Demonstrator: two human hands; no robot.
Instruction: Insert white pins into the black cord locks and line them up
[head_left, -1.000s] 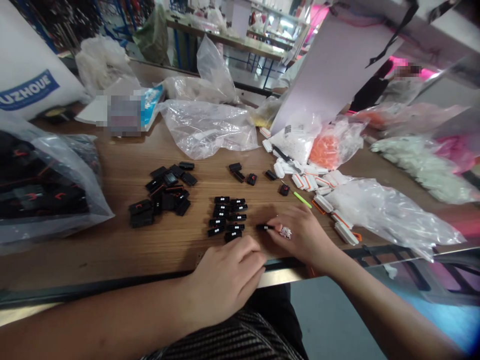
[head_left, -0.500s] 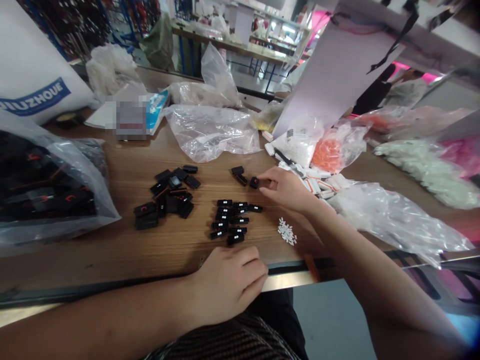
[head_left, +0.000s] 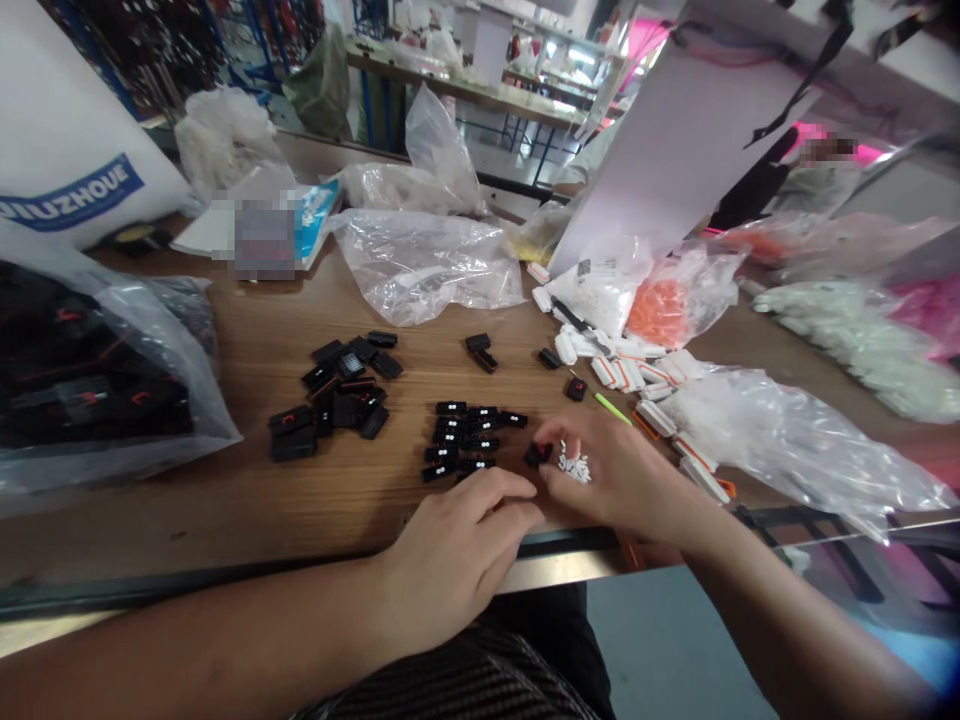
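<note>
Wooden workbench [head_left: 225, 510] crowded with plastic bags, seen from the head camera. At ten o'clock, a white sack [head_left: 67, 130] carries blue lettering ending "UZHOUE". Below it, at nine o'clock, a clear bag [head_left: 97, 390] holds many black parts with red marks. At two o'clock, a clear bag [head_left: 658, 312] holds orange pieces, and white-and-orange parts [head_left: 622, 373] lie loose beside it. A person in dark clothing [head_left: 750, 180] stands well beyond the bench at two o'clock.

Mid-bench, a loose heap of black plastic pieces [head_left: 330, 395] sits left of neat rows of black plastic pieces [head_left: 457, 435]. A green-tipped stick [head_left: 611, 407] lies at three o'clock from those rows.

The right hand [head_left: 607, 470] is narrowly pinched, its fingertips [head_left: 551, 430] on a black plastic part [head_left: 537, 454] just right of the rows. Small white pieces [head_left: 575, 465] lie heaped beneath its fingers. The left hand [head_left: 457, 550] rests at six o'clock, fingers loosely curled just below the rows; I cannot tell whether it holds anything.
</note>
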